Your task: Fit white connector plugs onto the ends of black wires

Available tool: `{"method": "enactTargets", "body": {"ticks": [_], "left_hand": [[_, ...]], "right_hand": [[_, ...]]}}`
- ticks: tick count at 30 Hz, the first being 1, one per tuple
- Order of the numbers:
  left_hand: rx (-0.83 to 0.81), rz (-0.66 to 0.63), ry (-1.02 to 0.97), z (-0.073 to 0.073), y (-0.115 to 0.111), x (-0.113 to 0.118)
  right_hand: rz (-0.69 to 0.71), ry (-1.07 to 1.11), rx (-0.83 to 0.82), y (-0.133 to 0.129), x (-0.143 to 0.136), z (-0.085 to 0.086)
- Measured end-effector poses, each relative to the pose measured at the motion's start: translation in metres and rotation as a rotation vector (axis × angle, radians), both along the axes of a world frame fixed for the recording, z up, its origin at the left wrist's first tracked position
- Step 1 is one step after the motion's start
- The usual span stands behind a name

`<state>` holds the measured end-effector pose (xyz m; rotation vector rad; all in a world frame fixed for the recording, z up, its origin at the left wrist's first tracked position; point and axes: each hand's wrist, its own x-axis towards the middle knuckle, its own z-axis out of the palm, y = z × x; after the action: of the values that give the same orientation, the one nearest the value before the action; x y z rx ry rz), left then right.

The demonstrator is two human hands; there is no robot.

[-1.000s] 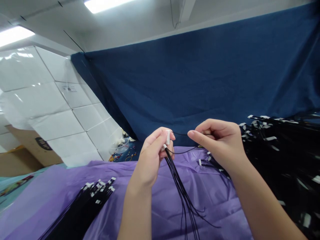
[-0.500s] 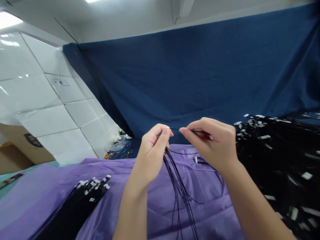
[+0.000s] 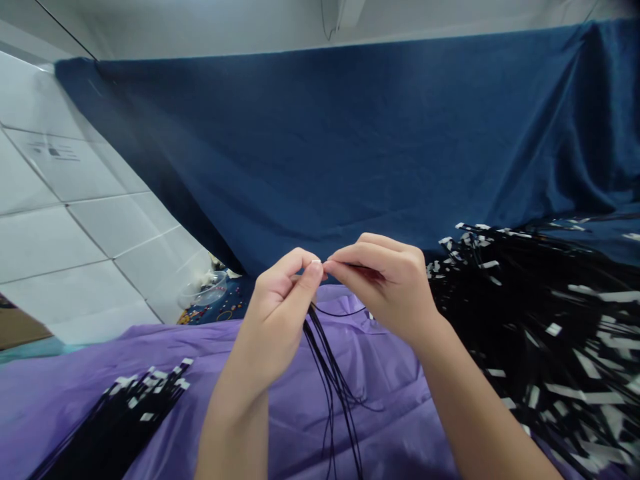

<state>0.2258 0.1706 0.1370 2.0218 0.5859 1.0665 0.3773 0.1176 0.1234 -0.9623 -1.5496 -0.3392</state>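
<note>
Head view: left hand (image 3: 273,320) pinches a white tip (image 3: 316,262) between thumb and forefinger, black cords (image 3: 327,360) dangling beneath, over purple cloth (image 3: 385,360); right hand (image 3: 395,287), fingertips together just beside, pinches a thin cord (image 3: 340,315). Best done with light, close pinches, slack clear of the bunch. Cord's end? Fingers hide it! Right-hand pile (image 3: 505,320) blurs nearer in; near-left bundle (image 3: 115,427) runs out of frame.
</note>
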Motion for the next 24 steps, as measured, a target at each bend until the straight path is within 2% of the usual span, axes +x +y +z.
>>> {"method": "enactTargets", "body": {"ticks": [8, 16, 24], "left_hand": [[-0.065, -0.085, -0.011, -0.0008, -0.0008, 0.0003], [-0.113, -0.138, -0.028, -0.001, 0.002, -0.0013], [-0.129, -0.134, -0.04, 0.0001, 0.0002, 0.0028]], "right_hand": [[0.01, -0.02, 0.045, -0.0028, 0.0035, 0.0019], [0.014, -0.039, 0.015, -0.0077, 0.0028, 0.0031], [-0.019, -0.028, 0.0, -0.0052, 0.0024, 0.0049]]}}
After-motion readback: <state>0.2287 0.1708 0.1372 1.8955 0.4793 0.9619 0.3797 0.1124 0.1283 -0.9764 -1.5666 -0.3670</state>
